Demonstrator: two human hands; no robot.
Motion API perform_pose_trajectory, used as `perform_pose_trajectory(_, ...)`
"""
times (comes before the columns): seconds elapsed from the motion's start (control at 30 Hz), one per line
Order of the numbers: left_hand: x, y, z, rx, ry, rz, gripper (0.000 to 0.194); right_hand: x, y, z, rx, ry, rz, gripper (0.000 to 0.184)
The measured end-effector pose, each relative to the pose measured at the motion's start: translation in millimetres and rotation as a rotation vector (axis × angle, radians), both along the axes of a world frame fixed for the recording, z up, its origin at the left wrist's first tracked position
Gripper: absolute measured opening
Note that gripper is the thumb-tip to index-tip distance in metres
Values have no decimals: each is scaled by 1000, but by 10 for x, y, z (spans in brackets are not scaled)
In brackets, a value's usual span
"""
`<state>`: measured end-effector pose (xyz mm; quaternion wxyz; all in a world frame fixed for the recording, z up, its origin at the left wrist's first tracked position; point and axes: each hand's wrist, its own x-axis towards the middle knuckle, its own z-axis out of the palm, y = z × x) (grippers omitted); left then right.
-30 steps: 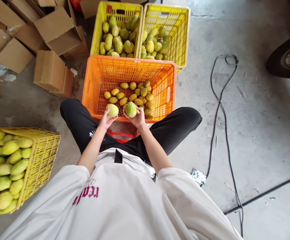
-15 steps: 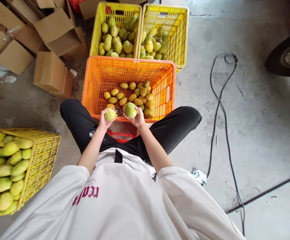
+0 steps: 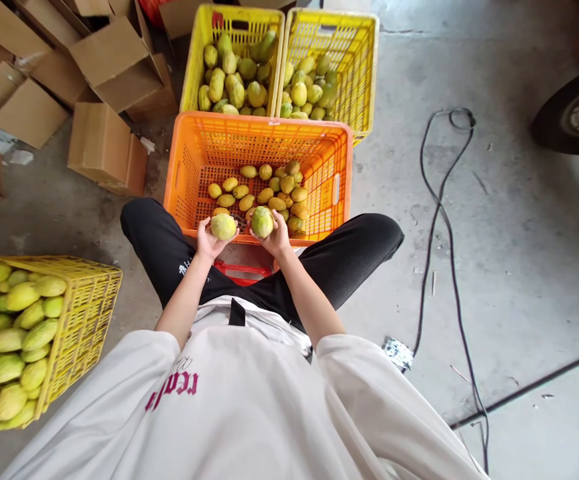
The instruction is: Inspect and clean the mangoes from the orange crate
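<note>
My left hand (image 3: 208, 244) is closed around a pale yellow-green papaya (image 3: 224, 227). A greener papaya (image 3: 262, 222) sits in my right hand (image 3: 276, 238), fingers curled round its side. The two fruits are held side by side, a little apart, over the near rim of an orange crate (image 3: 342, 187). Inside that crate lie several smaller yellow and brownish papayas (image 3: 276, 203), mostly toward its right half.
Beyond the orange crate stand two yellow crates (image 3: 281, 67) holding more papayas. At lower left a yellow crate (image 3: 76, 320) is piled with fruit. Cardboard boxes (image 3: 112, 63) crowd the upper left. A black cable (image 3: 442, 207) and a wheel (image 3: 574, 113) are on the right.
Both hands have shifted slightly, and each papaya has turned a little in its grip. The left papaya shows more of its pale side. The crates' contents look the same.
</note>
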<state>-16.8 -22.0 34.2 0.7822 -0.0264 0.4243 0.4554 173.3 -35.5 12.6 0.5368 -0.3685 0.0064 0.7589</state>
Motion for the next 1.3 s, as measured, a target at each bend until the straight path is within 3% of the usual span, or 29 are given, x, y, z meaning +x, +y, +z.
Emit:
perform_pose_trajectory(0.23, 16, -3, 35, 76, -25, -28, 32, 1, 26, -4, -7, 59, -52, 30)
perform_pose_trajectory(0.47, -4, 10, 27, 57, -12, 73, 30, -16, 20, 8, 16, 67, -4, 27)
perform_pose_trajectory(0.73, 3, -15, -34, 114, -1, -88, 34, -11, 21, -60, 5, 55, -78, 25)
perform_pose_trajectory(1.1, 38, -3, 31, 110, 5, -66, 35, -2, 23, -30, -54, 121, -14, 19)
perform_pose_trajectory(1.3, 23, 22, -23, 70, -16, -12, 39, -3, 23, -28, -42, 118, 8, 21)
